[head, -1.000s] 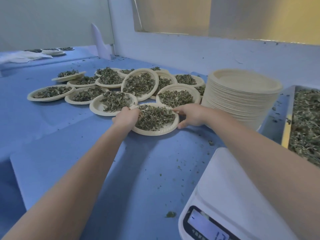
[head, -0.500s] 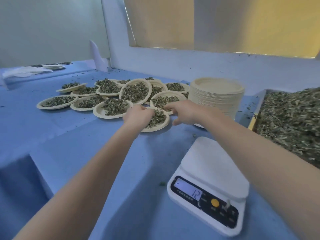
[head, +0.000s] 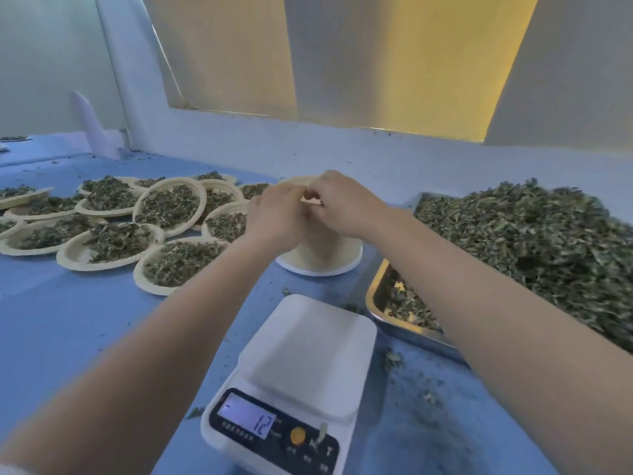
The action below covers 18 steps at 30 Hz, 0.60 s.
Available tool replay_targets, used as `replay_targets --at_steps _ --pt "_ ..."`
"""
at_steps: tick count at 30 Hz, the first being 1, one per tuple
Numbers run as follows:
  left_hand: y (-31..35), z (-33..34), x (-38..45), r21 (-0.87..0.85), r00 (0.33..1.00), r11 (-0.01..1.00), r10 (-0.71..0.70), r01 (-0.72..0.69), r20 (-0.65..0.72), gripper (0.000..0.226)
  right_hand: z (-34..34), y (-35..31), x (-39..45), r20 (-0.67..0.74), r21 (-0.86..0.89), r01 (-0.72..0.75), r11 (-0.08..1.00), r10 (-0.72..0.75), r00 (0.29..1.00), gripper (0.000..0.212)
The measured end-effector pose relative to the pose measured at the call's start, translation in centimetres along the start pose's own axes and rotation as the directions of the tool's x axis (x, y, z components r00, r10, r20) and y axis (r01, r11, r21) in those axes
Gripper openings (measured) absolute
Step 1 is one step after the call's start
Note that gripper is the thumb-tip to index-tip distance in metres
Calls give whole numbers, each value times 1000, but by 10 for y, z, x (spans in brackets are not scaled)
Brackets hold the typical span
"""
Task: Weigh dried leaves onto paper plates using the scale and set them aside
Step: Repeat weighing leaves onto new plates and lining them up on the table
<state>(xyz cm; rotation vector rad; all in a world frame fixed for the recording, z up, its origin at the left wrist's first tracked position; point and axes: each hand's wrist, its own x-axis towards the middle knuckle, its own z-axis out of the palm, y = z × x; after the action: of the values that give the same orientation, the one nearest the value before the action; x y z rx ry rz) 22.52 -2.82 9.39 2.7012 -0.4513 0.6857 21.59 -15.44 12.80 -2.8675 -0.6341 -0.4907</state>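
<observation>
Both hands meet over the stack of empty paper plates at centre. My left hand and my right hand have curled fingers that pinch the rim of the top plate, most of it hidden behind them. The white scale stands in front with a bare platform and a lit display. Heaped dried leaves fill a metal tray on the right. Several filled paper plates lie to the left on the blue table.
Loose leaf crumbs are scattered on the blue cover right of the scale. A white wall ledge runs behind the plates. More filled plates sit far back left.
Both hands left the filled plate set among the others and moved right to the top of the empty plate stack. The camera view swung right, showing the scale and tray more fully.
</observation>
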Motion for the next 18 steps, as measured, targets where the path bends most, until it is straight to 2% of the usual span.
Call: replay_targets --at_steps 3,5,9,15,18 --pt "2 2 7 22 998 1000 17 -19 56 29 2 12 3 154 -125 -87 988 106 982 38" --pt "1 -1 9 8 996 1000 24 -25 83 30 1 19 1 199 -105 -103 989 122 972 39" --pt "0 -9 11 -88 994 996 30 -21 105 26 -3 22 -3 150 -58 -111 992 118 982 31" --pt "4 -22 19 -319 998 946 -52 62 39 19 -16 26 -3 39 -21 -107 994 107 993 27" --pt "6 -30 21 -342 998 938 -58 61 19 21 -23 27 -2 2 25 -106 994 106 994 24"
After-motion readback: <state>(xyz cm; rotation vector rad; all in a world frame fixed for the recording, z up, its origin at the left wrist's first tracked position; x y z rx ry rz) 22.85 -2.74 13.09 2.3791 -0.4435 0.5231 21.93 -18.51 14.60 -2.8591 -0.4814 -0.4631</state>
